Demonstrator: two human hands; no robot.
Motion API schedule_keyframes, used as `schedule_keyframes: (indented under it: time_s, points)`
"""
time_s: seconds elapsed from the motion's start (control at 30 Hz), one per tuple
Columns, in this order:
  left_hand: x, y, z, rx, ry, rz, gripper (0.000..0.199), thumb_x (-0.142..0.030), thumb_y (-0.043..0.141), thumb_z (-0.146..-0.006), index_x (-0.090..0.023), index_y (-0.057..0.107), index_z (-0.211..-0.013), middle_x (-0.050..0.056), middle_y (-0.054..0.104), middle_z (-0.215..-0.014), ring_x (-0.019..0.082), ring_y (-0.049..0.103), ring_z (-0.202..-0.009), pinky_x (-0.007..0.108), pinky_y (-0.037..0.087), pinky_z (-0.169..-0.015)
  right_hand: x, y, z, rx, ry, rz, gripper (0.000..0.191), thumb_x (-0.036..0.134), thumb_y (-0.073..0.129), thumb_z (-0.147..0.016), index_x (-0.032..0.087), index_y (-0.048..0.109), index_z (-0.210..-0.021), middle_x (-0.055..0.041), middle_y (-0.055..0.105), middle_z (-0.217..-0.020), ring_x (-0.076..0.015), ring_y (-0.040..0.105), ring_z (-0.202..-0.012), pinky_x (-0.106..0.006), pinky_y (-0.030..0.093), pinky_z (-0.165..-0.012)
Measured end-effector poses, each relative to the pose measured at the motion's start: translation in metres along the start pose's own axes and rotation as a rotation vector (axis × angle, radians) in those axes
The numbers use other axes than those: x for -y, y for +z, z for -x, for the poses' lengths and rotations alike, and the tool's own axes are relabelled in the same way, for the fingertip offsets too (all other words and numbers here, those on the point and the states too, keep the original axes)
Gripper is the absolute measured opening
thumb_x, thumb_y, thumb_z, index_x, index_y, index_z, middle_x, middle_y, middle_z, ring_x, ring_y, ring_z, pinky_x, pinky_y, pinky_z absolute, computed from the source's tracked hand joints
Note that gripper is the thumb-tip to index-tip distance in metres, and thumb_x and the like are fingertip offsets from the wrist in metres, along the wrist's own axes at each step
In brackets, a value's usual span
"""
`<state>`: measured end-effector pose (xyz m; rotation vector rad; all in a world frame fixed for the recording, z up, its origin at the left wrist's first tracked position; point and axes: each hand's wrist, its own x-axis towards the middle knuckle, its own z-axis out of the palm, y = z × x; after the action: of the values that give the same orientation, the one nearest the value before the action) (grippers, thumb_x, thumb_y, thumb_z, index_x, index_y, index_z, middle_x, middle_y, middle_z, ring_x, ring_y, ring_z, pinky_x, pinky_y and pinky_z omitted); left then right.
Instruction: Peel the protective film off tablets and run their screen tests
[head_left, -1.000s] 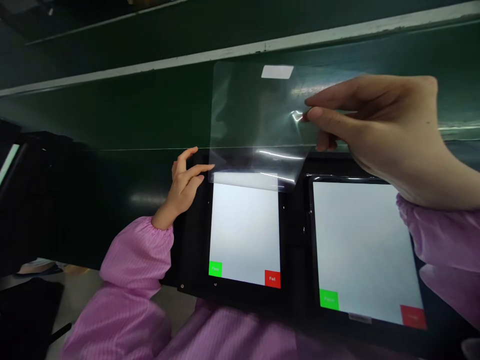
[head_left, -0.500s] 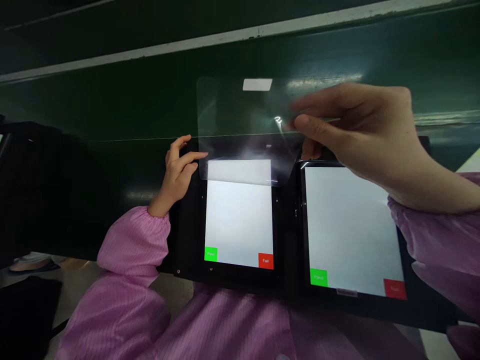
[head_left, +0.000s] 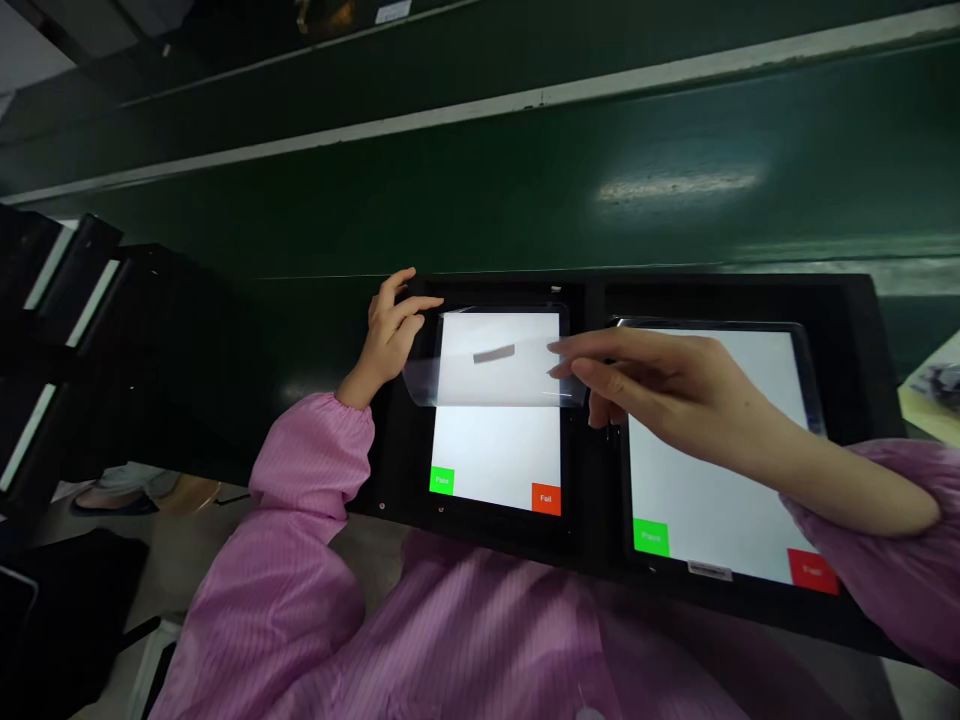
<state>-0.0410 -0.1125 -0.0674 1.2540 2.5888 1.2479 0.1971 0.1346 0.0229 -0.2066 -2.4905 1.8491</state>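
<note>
My right hand (head_left: 667, 395) pinches the right end of a clear plastic film (head_left: 495, 382) between thumb and fingers. The film hangs bowed over the upper half of the left tablet (head_left: 496, 445), whose lit white screen has a green Pass box and a red Fail box at the bottom. At that tablet's top left corner is my left hand (head_left: 388, 335), its fingers apart and the index fingertip at the corner. Whether that fingertip touches the film or the tablet I cannot tell. My right forearm passes over the right tablet (head_left: 705, 480), which shows the same boxes.
Both tablets lie in recesses of a black tray (head_left: 592, 300) on a dark green bench (head_left: 487, 200). Black racks (head_left: 75, 285) with pale strips stand at the far left. A yellow-edged item (head_left: 934, 390) is at the right edge.
My right hand has come down and towards me, bringing the film from beyond the left tablet to over its screen. My left hand stays by the corner. The whole view has shifted a little.
</note>
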Motion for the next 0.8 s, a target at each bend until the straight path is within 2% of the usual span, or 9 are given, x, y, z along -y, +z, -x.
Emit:
schedule_keyframes:
  time_s: [0.1, 0.17, 0.27, 0.33, 0.4, 0.47, 0.6, 0.7, 0.8]
  points:
    - [-0.010, -0.002, 0.007, -0.069, 0.003, 0.008, 0.035, -0.026, 0.050, -0.102, -0.024, 0.079, -0.120, 0.010, 0.056, -0.154, 0.030, 0.049, -0.150, 0.052, 0.037, -0.130, -0.009, 0.010, 0.013, 0.085, 0.044, 0.005, 0.047, 0.056, 0.060, -0.105, 0.023, 0.072, -0.136, -0.0084, 0.080, -0.108, -0.0137, 0.069, -0.054, -0.028, 0.056, -0.048]
    - [-0.026, -0.007, 0.021, -0.082, -0.014, 0.032, 0.033, -0.033, 0.051, -0.106, -0.023, 0.076, -0.126, 0.011, 0.060, -0.151, 0.029, 0.054, -0.147, 0.053, 0.039, -0.128, -0.012, 0.017, 0.029, 0.244, 0.016, 0.109, 0.051, 0.052, 0.051, -0.110, 0.026, 0.062, -0.151, -0.0084, 0.081, -0.115, -0.0147, 0.070, -0.053, -0.029, 0.057, -0.049]
    - [-0.057, -0.017, 0.062, 0.011, -0.045, 0.066, 0.035, -0.042, 0.051, -0.109, -0.027, 0.069, -0.136, 0.011, 0.057, -0.157, 0.030, 0.049, -0.153, 0.054, 0.038, -0.129, -0.009, 0.020, 0.068, 0.503, -0.154, 0.380, 0.049, 0.045, 0.048, -0.113, 0.033, 0.054, -0.159, -0.0057, 0.071, -0.142, -0.0197, 0.080, -0.073, -0.032, 0.064, -0.060]
    - [-0.075, -0.026, 0.096, 0.124, -0.058, 0.058, 0.041, -0.045, 0.058, -0.107, -0.031, 0.061, -0.146, 0.011, 0.046, -0.167, 0.032, 0.039, -0.160, 0.056, 0.038, -0.130, -0.010, 0.014, 0.100, 0.574, -0.268, 0.487, 0.048, 0.043, 0.051, -0.112, 0.036, 0.051, -0.160, -0.0007, 0.065, -0.150, -0.0203, 0.082, -0.088, -0.031, 0.067, -0.068]
    - [-0.086, -0.033, 0.128, 0.243, -0.094, 0.018, 0.058, -0.045, 0.069, -0.101, -0.036, 0.050, -0.156, 0.011, 0.032, -0.174, 0.036, 0.031, -0.163, 0.060, 0.038, -0.129, -0.016, 0.004, 0.129, 0.489, -0.363, 0.548, 0.050, 0.042, 0.050, -0.113, 0.036, 0.047, -0.163, 0.0023, 0.069, -0.145, -0.0187, 0.081, -0.096, -0.030, 0.067, -0.074]
    - [-0.089, -0.037, 0.150, 0.306, -0.186, -0.059, 0.072, -0.043, 0.077, -0.096, -0.040, 0.043, -0.160, 0.010, 0.022, -0.178, 0.041, 0.024, -0.165, 0.066, 0.038, -0.127, -0.028, -0.006, 0.150, 0.294, -0.441, 0.665, 0.047, 0.043, 0.048, -0.113, 0.036, 0.053, -0.159, 0.0010, 0.071, -0.143, -0.0217, 0.078, -0.109, -0.034, 0.067, -0.082]
    - [-0.089, -0.041, 0.159, 0.291, -0.306, -0.139, 0.081, -0.038, 0.081, -0.092, -0.044, 0.039, -0.161, 0.009, 0.020, -0.178, 0.044, 0.025, -0.164, 0.070, 0.042, -0.123, -0.045, -0.015, 0.166, 0.037, -0.521, 0.992, 0.040, 0.057, 0.052, -0.108, 0.031, 0.076, -0.127, -0.0115, 0.060, -0.156, -0.0371, 0.067, -0.125, -0.054, 0.060, -0.088]
    - [-0.094, -0.040, 0.151, 0.240, -0.180, -0.126, 0.073, -0.039, 0.076, -0.096, -0.043, 0.042, -0.160, 0.008, 0.036, -0.172, 0.038, 0.037, -0.160, 0.065, 0.046, -0.122, -0.044, -0.017, 0.169, -0.076, -0.535, 0.996, 0.031, 0.040, 0.050, -0.111, 0.026, 0.075, -0.122, -0.0143, 0.057, -0.156, -0.0342, 0.062, -0.128, -0.054, 0.054, -0.096]
    - [-0.102, -0.034, 0.152, 0.229, 0.015, -0.219, 0.059, -0.035, 0.065, -0.103, -0.040, 0.046, -0.158, 0.008, 0.054, -0.161, 0.034, 0.047, -0.153, 0.067, 0.037, -0.127, -0.046, -0.019, 0.173, -0.206, -0.462, 0.933, 0.026, 0.026, 0.049, -0.110, 0.022, 0.070, -0.126, -0.0148, 0.060, -0.149, -0.0312, 0.059, -0.129, -0.049, 0.051, -0.098]
